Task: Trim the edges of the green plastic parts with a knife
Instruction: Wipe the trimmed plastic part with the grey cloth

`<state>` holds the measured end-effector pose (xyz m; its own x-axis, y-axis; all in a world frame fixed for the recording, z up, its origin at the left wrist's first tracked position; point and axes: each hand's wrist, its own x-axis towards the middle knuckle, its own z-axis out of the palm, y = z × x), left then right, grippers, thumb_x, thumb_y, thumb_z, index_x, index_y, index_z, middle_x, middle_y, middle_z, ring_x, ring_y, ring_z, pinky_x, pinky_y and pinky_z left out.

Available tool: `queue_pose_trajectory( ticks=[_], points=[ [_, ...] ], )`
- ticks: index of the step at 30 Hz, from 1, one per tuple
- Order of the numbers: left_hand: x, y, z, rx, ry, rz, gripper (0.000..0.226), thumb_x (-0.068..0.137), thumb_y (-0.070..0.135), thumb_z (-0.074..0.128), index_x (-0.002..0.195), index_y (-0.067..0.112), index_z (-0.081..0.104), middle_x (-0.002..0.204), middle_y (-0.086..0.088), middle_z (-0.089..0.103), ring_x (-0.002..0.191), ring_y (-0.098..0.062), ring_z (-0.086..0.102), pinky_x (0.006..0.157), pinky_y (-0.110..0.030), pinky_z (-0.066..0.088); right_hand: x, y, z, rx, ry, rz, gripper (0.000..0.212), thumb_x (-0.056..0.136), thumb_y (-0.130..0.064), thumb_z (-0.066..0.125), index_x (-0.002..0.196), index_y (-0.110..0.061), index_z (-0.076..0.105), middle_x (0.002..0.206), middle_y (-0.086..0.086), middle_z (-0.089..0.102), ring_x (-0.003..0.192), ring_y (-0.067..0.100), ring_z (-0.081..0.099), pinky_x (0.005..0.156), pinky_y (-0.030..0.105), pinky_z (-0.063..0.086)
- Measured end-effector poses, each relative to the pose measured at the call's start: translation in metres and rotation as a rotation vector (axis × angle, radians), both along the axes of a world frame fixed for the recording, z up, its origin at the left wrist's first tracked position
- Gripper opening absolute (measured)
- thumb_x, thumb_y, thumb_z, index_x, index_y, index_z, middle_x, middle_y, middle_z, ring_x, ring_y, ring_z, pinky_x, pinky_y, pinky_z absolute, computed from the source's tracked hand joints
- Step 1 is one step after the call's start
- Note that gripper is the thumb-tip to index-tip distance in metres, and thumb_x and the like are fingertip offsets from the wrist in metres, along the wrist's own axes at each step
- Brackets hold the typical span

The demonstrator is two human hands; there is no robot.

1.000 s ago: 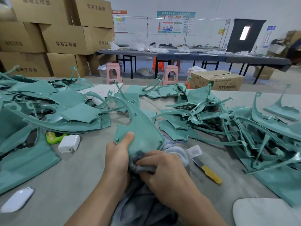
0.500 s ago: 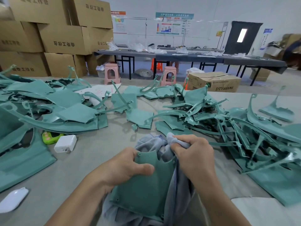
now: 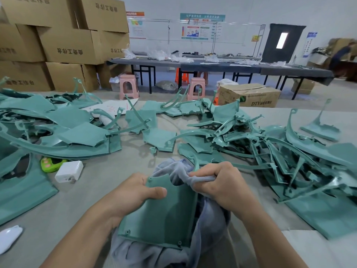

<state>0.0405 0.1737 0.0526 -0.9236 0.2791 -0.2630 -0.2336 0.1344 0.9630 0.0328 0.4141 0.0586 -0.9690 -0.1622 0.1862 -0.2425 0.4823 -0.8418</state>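
A green plastic part (image 3: 164,211) is held by the left hand (image 3: 129,196), thumb on top. A grey cloth (image 3: 173,173) is clutched against its upper edge in the right hand's (image 3: 222,184) tight grip.

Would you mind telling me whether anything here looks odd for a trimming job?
No knife is in view: the right hand grips a grey cloth against the green part that the left hand holds.

I count two pink stools (image 3: 128,86) beyond my table and one white charger block (image 3: 69,171). One grey cloth (image 3: 173,246) lies under one green panel (image 3: 164,213). The heaped green parts (image 3: 270,144) are too many and too tangled to count.
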Motion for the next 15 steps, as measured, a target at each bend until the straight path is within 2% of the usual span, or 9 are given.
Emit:
queue_pose_trajectory(
  ticks=[2, 4, 5, 7, 8, 9, 11, 13, 15],
  points=[
    [0.000, -0.004, 0.000, -0.005, 0.003, -0.080, 0.027, 0.077, 0.012, 0.082, 0.095, -0.007, 0.076, 0.097, -0.031, 0.073, 0.078, -0.036, 0.074, 0.067, -0.035, 0.060, -0.005, 0.001, -0.006, -0.004, 0.044, -0.078, 0.002, 0.081, -0.032, 0.084, 0.083, -0.031, 0.083, 0.067, -0.009, 0.073, 0.064, 0.006, 0.067, 0.060, 0.025, 0.053],
    [0.001, -0.007, 0.000, 0.006, -0.010, -0.154, 0.038, 0.072, 0.019, 0.082, 0.099, -0.008, 0.075, 0.100, -0.030, 0.073, 0.081, -0.036, 0.074, 0.070, -0.036, 0.060, -0.012, 0.000, -0.013, 0.014, 0.080, -0.183, 0.010, 0.085, -0.039, 0.079, 0.083, -0.029, 0.082, 0.068, -0.003, 0.071, 0.061, 0.004, 0.062, 0.059, 0.030, 0.050],
    [0.001, -0.009, -0.001, 0.014, -0.012, -0.186, 0.038, 0.072, 0.019, 0.082, 0.098, -0.008, 0.075, 0.099, -0.030, 0.073, 0.080, -0.035, 0.074, 0.069, -0.035, 0.060, -0.016, 0.000, -0.016, 0.014, 0.080, -0.224, 0.004, 0.086, -0.036, 0.079, 0.083, -0.037, 0.082, 0.070, -0.007, 0.073, 0.062, 0.005, 0.065, 0.060, 0.030, 0.051],
    [0.001, -0.011, 0.000, 0.007, -0.009, -0.226, 0.036, 0.070, 0.022, 0.085, 0.093, -0.004, 0.077, 0.095, -0.026, 0.075, 0.077, -0.032, 0.074, 0.067, -0.032, 0.058, -0.024, -0.001, -0.018, 0.037, 0.075, -0.274, 0.025, 0.086, -0.028, 0.078, 0.080, -0.052, 0.075, 0.071, -0.011, 0.075, 0.070, 0.011, 0.068, 0.058, 0.028, 0.051],
    [0.000, -0.012, 0.000, -0.004, 0.003, -0.239, 0.039, 0.067, 0.027, 0.088, 0.091, -0.003, 0.078, 0.093, -0.025, 0.075, 0.075, -0.031, 0.074, 0.067, -0.032, 0.058, -0.028, 0.000, -0.019, 0.041, 0.068, -0.284, 0.027, 0.086, -0.029, 0.078, 0.078, -0.054, 0.074, 0.069, -0.012, 0.074, 0.070, 0.011, 0.067, 0.056, 0.027, 0.050],
    [0.000, -0.013, 0.000, -0.012, 0.019, -0.249, 0.046, 0.062, 0.033, 0.092, 0.089, -0.002, 0.078, 0.092, -0.024, 0.075, 0.075, -0.030, 0.074, 0.067, -0.031, 0.058, -0.032, -0.001, -0.020, 0.066, 0.067, -0.286, 0.022, 0.088, -0.031, 0.077, 0.079, -0.051, 0.076, 0.067, -0.011, 0.073, 0.066, 0.012, 0.067, 0.053, 0.026, 0.048],
    [-0.001, -0.014, 0.000, -0.025, 0.034, -0.259, 0.062, 0.053, 0.046, 0.097, 0.088, -0.001, 0.078, 0.091, -0.023, 0.075, 0.074, -0.029, 0.073, 0.067, -0.031, 0.057, -0.037, -0.004, -0.021, 0.135, 0.074, -0.290, 0.015, 0.092, -0.032, 0.073, 0.080, -0.033, 0.081, 0.061, -0.002, 0.070, 0.054, 0.015, 0.060, 0.048, 0.030, 0.045],
    [-0.001, -0.014, 0.000, -0.027, 0.034, -0.263, 0.069, 0.050, 0.050, 0.097, 0.092, -0.003, 0.078, 0.094, -0.025, 0.075, 0.076, -0.031, 0.074, 0.068, -0.032, 0.057, -0.040, -0.008, -0.023, 0.242, 0.069, -0.285, 0.024, 0.095, -0.031, 0.067, 0.078, -0.017, 0.077, 0.059, 0.008, 0.064, 0.055, 0.024, 0.053, 0.051, 0.040, 0.044],
    [-0.001, -0.014, -0.001, -0.034, 0.017, -0.259, 0.071, 0.052, 0.047, 0.097, 0.096, -0.004, 0.077, 0.099, -0.028, 0.074, 0.080, -0.033, 0.074, 0.071, -0.034, 0.058, -0.039, -0.008, -0.023, 0.323, 0.036, -0.280, 0.029, 0.096, -0.035, 0.065, 0.079, -0.012, 0.073, 0.056, 0.009, 0.052, 0.056, 0.022, 0.043, 0.052, 0.041, 0.042]
  ],
)
